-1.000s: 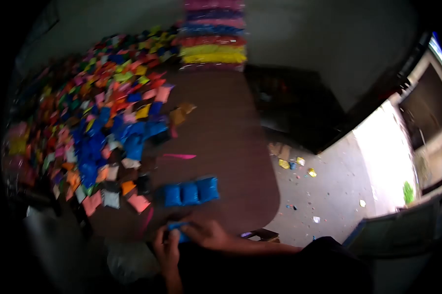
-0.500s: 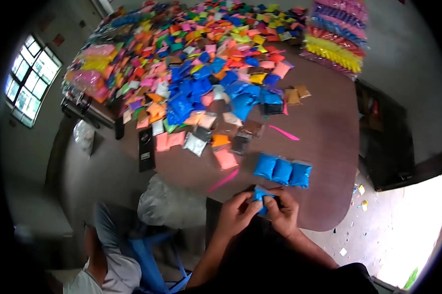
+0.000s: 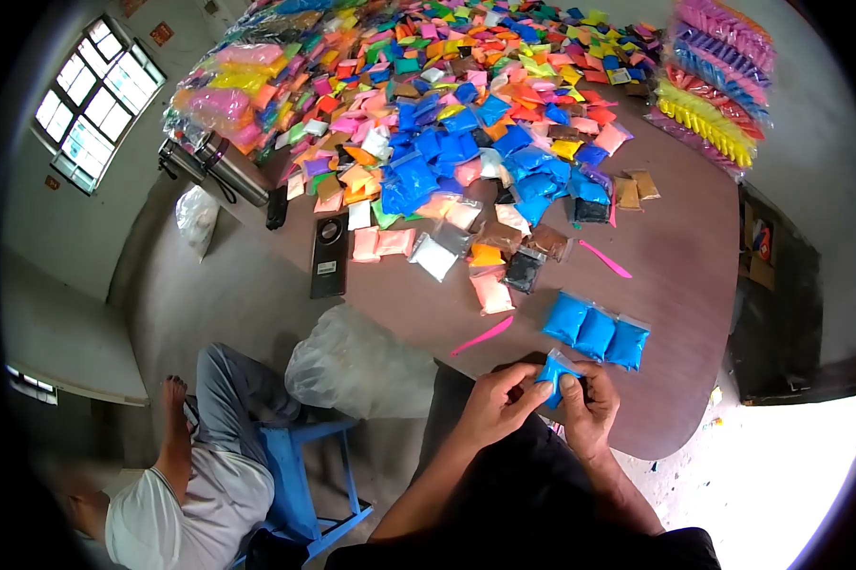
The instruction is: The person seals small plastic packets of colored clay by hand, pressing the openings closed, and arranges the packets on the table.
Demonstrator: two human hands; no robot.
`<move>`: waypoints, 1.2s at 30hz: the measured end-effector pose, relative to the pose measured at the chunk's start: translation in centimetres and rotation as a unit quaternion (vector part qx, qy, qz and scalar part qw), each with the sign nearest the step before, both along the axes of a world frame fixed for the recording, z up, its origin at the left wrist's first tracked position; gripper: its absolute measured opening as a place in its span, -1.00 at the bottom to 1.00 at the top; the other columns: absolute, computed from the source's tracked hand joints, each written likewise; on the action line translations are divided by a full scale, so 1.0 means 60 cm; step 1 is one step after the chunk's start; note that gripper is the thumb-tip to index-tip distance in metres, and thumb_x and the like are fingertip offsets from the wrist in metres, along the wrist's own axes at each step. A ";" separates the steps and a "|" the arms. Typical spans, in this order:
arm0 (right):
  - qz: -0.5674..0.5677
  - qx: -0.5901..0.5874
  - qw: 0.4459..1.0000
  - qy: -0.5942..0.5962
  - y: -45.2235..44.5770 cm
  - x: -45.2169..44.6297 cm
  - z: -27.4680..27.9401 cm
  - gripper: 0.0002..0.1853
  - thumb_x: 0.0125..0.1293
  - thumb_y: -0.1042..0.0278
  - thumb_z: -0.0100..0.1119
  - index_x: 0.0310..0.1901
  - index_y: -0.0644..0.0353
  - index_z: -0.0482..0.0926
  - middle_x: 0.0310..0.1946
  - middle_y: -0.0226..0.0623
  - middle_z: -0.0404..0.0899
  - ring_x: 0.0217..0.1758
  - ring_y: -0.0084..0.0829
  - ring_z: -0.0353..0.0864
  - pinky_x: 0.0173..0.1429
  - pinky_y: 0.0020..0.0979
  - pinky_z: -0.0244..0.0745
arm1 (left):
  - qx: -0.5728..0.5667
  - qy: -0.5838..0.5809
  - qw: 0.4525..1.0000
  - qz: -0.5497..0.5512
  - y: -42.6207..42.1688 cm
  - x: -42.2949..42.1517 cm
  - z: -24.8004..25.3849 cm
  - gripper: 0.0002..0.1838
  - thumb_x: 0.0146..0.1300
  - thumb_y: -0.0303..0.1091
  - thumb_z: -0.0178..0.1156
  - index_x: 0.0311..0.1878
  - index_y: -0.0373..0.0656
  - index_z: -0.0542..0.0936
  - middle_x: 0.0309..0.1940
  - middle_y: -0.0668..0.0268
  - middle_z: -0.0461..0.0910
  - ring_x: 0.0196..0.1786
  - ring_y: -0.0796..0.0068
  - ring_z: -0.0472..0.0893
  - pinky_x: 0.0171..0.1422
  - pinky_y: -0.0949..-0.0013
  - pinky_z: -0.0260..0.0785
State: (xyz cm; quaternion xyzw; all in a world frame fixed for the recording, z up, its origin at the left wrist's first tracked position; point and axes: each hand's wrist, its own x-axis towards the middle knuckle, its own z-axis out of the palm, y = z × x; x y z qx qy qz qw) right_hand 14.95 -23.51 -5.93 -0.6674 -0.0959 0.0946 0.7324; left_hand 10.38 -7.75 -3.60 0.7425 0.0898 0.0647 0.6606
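Observation:
Between both hands, just over the table's near edge, is a small blue packet (image 3: pixel 556 369) in clear plastic. My left hand (image 3: pixel 500 404) pinches its left side, thumb and fingers closed on it. Its right side is gripped by my right hand (image 3: pixel 591 407), the thumb pressing on the front. Just beyond my fingers, three blue packets (image 3: pixel 595 333) lie side by side on the brown table (image 3: pixel 675 313). A pink plastic tool (image 3: pixel 483 335) lies to the left of them, and a second pink tool (image 3: pixel 605 258) farther back.
A big heap of colourful packets (image 3: pixel 428 95) covers the table's far side. A dark phone-like slab (image 3: pixel 330 256) lies at the left edge, near a steel flask (image 3: pixel 233 169). Bundled bags (image 3: pixel 713 85) stand at back right. Left below are a seated person (image 3: pixel 200 475) and a clear plastic bag (image 3: pixel 357 366).
The camera view has shifted, so everything appears farther right. Both hands still hold the blue packet, and the three packets on the table stay in place.

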 end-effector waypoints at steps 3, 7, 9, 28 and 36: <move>0.002 -0.011 1.000 -0.020 0.007 0.001 0.008 -0.79 0.44 0.40 0.24 -0.01 0.32 0.57 -0.23 -0.45 0.59 -0.18 -0.65 0.51 -0.07 -0.54 0.45 | 0.031 -0.016 0.999 0.017 0.007 0.000 -0.011 -0.74 0.34 -0.31 0.34 -0.07 -0.34 0.64 -0.39 0.29 0.66 -0.38 0.67 0.57 -0.27 0.51 0.43; 0.013 -0.002 1.000 0.013 0.009 -0.001 0.024 -0.78 0.44 0.39 0.25 0.00 0.33 0.55 -0.27 -0.46 0.58 -0.26 -0.68 0.48 -0.17 -0.57 0.43 | 0.041 -0.035 0.998 0.028 0.005 -0.001 -0.014 -0.74 0.33 -0.32 0.34 -0.08 -0.33 0.64 -0.41 0.29 0.65 -0.39 0.68 0.56 -0.29 0.50 0.43; -0.003 0.004 1.000 -0.003 0.006 -0.001 0.012 -0.78 0.44 0.39 0.25 -0.01 0.33 0.56 -0.28 -0.46 0.58 -0.28 -0.69 0.48 -0.19 -0.58 0.42 | 0.016 -0.018 1.000 0.005 0.004 0.000 -0.008 -0.74 0.34 -0.31 0.34 -0.07 -0.32 0.64 -0.40 0.31 0.65 -0.39 0.67 0.56 -0.29 0.49 0.43; -0.025 0.011 0.999 -0.036 0.007 0.002 -0.001 -0.77 0.47 0.33 0.22 0.00 0.30 0.52 -0.27 -0.42 0.59 -0.27 -0.65 0.52 -0.23 -0.59 0.42 | 0.009 -0.004 0.999 -0.040 0.010 -0.001 0.013 -0.77 0.31 -0.34 0.36 -0.07 -0.28 0.64 -0.38 0.34 0.66 -0.36 0.71 0.56 -0.29 0.50 0.44; 0.004 0.010 1.000 -0.010 0.009 0.000 0.013 -0.71 0.46 0.25 0.23 0.02 0.28 0.50 -0.28 -0.42 0.59 -0.26 -0.64 0.53 -0.22 -0.60 0.42 | 0.001 -0.053 0.999 -0.007 0.008 -0.004 -0.025 -0.77 0.30 -0.29 0.37 -0.16 -0.24 0.58 -0.45 0.25 0.64 -0.47 0.45 0.59 -0.33 0.36 0.46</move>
